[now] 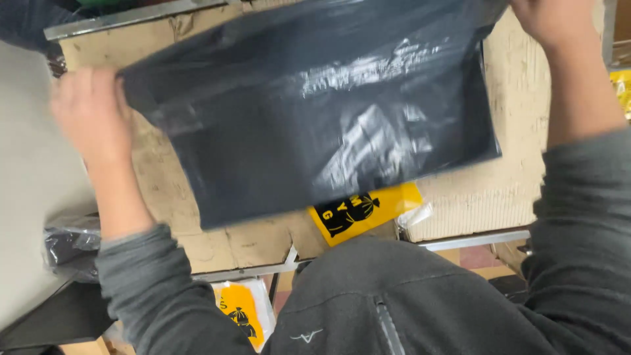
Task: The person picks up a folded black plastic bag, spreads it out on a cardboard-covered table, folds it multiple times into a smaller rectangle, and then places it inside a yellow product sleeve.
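A large dark plastic bag point(309, 112), flat and glossy, is held up over a cardboard-covered table point(519, 164). My left hand point(92, 115) grips its left corner. My right hand point(545, 20) grips its upper right corner near the top edge of the view. The bag is tilted, with its lower edge hanging above the cardboard. A yellow packet with black print point(365, 213) lies on the cardboard partly under the bag's lower edge.
The table has a metal front rim point(473, 240). Another yellow packet in clear wrap point(243, 312) sits below the table. A dark bundle in clear plastic point(69, 246) lies at the left beside a pale surface point(29, 197).
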